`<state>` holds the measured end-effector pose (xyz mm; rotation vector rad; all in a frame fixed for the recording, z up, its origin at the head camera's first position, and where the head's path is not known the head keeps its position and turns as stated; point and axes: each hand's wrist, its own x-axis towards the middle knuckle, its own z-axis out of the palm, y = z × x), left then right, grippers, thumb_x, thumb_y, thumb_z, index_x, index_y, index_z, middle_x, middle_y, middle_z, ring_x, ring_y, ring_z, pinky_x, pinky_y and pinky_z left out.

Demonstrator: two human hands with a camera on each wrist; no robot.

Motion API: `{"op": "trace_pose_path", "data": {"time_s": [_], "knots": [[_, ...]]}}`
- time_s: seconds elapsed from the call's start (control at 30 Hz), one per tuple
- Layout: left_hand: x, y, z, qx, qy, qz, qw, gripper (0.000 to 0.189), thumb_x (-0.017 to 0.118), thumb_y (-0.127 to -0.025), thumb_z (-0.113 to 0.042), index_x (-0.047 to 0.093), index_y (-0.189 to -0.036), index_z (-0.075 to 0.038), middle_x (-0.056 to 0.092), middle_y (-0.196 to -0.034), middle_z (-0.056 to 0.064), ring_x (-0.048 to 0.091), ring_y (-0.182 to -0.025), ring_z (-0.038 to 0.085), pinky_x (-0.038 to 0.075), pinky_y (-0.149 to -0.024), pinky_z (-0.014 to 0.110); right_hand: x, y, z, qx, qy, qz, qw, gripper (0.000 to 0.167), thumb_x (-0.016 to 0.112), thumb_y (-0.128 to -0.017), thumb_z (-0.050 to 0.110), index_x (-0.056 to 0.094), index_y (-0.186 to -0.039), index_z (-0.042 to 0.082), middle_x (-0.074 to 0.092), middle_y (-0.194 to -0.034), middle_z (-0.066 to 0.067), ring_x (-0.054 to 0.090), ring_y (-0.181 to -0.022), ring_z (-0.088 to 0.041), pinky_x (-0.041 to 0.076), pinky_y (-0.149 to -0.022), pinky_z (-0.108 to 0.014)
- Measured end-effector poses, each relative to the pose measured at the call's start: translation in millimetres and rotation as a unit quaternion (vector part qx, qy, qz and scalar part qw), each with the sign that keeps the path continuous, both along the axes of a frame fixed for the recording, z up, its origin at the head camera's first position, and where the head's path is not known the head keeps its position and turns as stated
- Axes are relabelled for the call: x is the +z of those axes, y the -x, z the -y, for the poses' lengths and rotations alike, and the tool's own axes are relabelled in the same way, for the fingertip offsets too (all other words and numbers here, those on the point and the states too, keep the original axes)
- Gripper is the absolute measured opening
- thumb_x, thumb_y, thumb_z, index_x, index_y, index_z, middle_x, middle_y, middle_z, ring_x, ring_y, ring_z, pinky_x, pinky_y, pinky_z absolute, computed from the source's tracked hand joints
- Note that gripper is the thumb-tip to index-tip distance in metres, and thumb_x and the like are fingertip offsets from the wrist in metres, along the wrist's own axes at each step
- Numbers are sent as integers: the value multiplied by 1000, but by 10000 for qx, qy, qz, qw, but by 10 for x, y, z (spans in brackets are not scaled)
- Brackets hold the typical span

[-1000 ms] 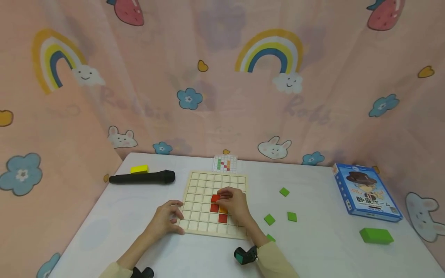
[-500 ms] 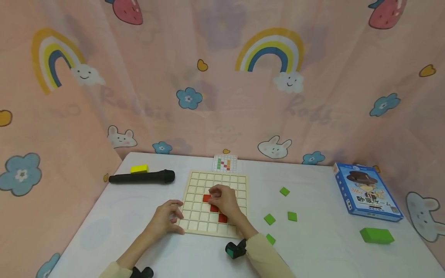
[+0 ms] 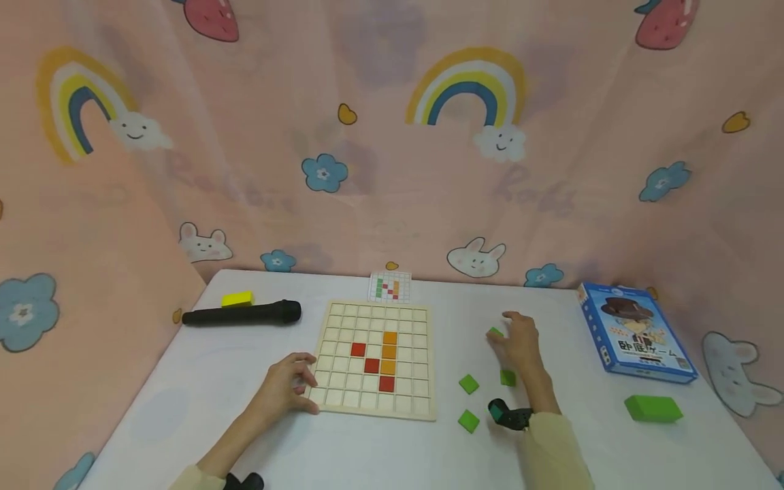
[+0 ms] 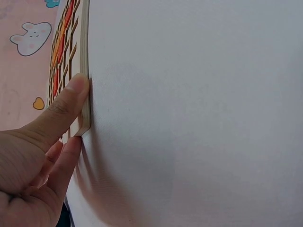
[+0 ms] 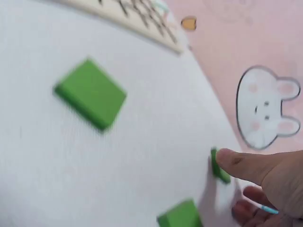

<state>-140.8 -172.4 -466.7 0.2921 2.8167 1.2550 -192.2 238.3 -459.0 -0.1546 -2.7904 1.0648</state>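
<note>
A cream grid board [image 3: 413, 391] lies on the white table, with three red tiles [image 3: 358, 349] stepping diagonally and three orange tiles [image 3: 388, 352] in a column. My left hand [image 3: 284, 384] holds the board's near left corner; in the left wrist view the thumb [image 4: 78, 85] is on one edge and a fingertip on the adjoining one. To the right of the board, my right hand [image 3: 520, 340] is over a green tile [image 3: 496, 332], fingers spread and partly covering it. The right wrist view has the thumb overlapping that tile.
More green tiles [image 3: 469, 384] lie between board and right arm. A pattern card [image 3: 390, 286] stands behind the board. A black microphone [image 3: 241, 314] and yellow block [image 3: 237, 299] are back left; a blue box [image 3: 637, 333] and green block [image 3: 653, 408] are right.
My right hand has slid a red tile one cell left on the board, let it go, and moved right to a green tile. The orange column is now uncovered. My left hand stays at the corner.
</note>
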Motion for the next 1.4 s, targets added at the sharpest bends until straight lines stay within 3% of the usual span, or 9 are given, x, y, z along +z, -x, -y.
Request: {"op": "trace_pose_path", "data": {"time_s": [0.17, 0.3, 0.57, 0.73, 0.87, 1.07, 1.23, 1.33, 1.4], "knots": [[4, 10, 58, -116, -104, -48, 9999, 38, 91, -46, -1, 62, -70, -8, 60, -119, 12, 60, -105, 32, 57, -69, 20, -123, 46, -261, 174, 206, 169, 9995, 25, 67, -86, 0, 61, -108, -11, 62, -102, -27, 60, -96, -40, 52, -84, -50], [15, 29, 68, -220, -128, -140, 9996, 37, 91, -48, -2, 63, -71, -8, 60, -119, 14, 59, -105, 34, 57, -69, 22, -78, 68, -133, 367, 465, 255, 9979, 27, 68, -86, 3, 61, -109, -9, 64, -103, -25, 62, -96, -38, 52, -84, -48], [-27, 11, 83, -449, -356, -444, 9974, 38, 91, -46, -3, 63, -71, -7, 60, -115, 16, 58, -104, 39, 57, -66, 21, 7, 145, 1122, 972, 1491, 248, 9837, 25, 77, -79, 4, 66, -101, -2, 69, -97, -14, 67, -87, -26, 58, -78, -34], [-43, -3, 70, -431, -445, -386, 9973, 38, 91, -46, 0, 62, -71, -8, 60, -116, 16, 56, -106, 40, 59, -69, 23, -19, 223, 1842, 1777, 1465, 28, 9731, 21, 77, -78, 2, 67, -95, -3, 68, -90, -13, 68, -82, -25, 58, -71, -28], [-63, 0, 47, -355, -471, -50, 9982, 37, 90, -49, 1, 62, -73, -6, 58, -121, 17, 55, -111, 41, 59, -74, 25, -93, 274, 2112, 1967, 1145, -108, 9737, 17, 76, -78, -2, 67, -92, -6, 68, -87, -15, 67, -79, -25, 58, -69, -28], [-38, -13, 24, -305, -490, 100, 9983, 37, 90, -50, 1, 62, -74, -5, 57, -123, 17, 55, -112, 40, 59, -75, 26, -114, 276, 2178, 2062, 1204, -224, 9708, 22, 76, -78, -2, 68, -97, -9, 68, -87, -18, 67, -79, -28, 57, -79, -39], [2, -30, 40, -184, -405, 107, 9990, 37, 90, -49, 2, 62, -73, -5, 58, -123, 16, 55, -112, 40, 59, -75, 26, -36, 244, 2088, 2271, 1630, -165, 9600, 24, 70, -84, -2, 65, -106, -11, 68, -95, -21, 68, -87, -32, 59, -74, -31], [-1, -17, 19, -74, -316, 162, 9993, 38, 90, -48, 3, 62, -72, -5, 58, -123, 14, 56, -112, 38, 59, -75, 26, 53, 165, 1810, 2163, 1985, -14, 9559, 27, 68, -87, 1, 64, -111, -8, 66, -105, -23, 67, -94, -33, 59, -78, -32], [-3, -11, 13, -25, -286, 171, 9994, 38, 90, -48, 3, 62, -72, -6, 58, -123, 13, 56, -112, 38, 59, -75, 25, 122, 61, 1487, 1987, 1919, 209, 9608, 31, 68, -88, 5, 63, -117, -3, 64, -115, -21, 64, -102, -34, 57, -85, -37]]}}
